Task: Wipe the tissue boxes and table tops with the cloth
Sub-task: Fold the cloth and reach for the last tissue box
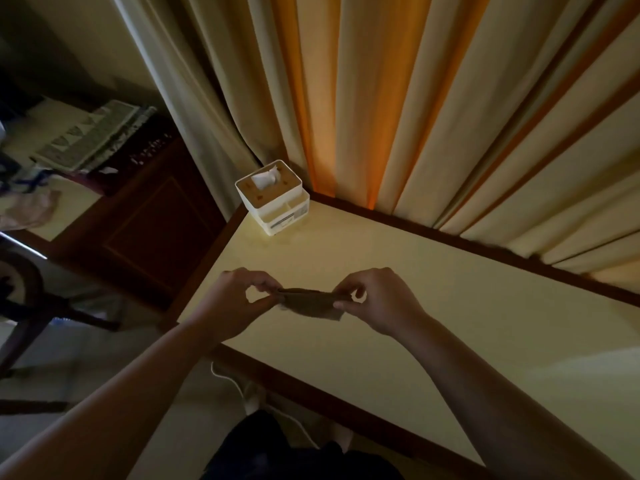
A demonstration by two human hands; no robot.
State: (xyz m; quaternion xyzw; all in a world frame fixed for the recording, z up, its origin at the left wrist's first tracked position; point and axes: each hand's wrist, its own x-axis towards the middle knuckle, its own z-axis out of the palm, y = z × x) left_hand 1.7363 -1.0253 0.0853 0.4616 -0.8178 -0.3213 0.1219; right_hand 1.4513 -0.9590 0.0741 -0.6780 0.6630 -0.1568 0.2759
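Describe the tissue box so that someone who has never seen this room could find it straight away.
Start at the pale yellow table with the dark wood rim, set against the long curtains. Follow the tabletop to its far left corner, beyond the two hands holding a brown cloth. The tissue box stands there: a white cube with a tan top and a white tissue poking out, the only thing standing on the table.

Left hand (239,299) and right hand (377,301) pinching cloth (310,301), above table (433,306)

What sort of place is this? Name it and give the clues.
Probably a home or hotel room, dimly lit. Long curtains hang behind a cream table bearing a tissue box; a dark wooden cabinet stands alongside.
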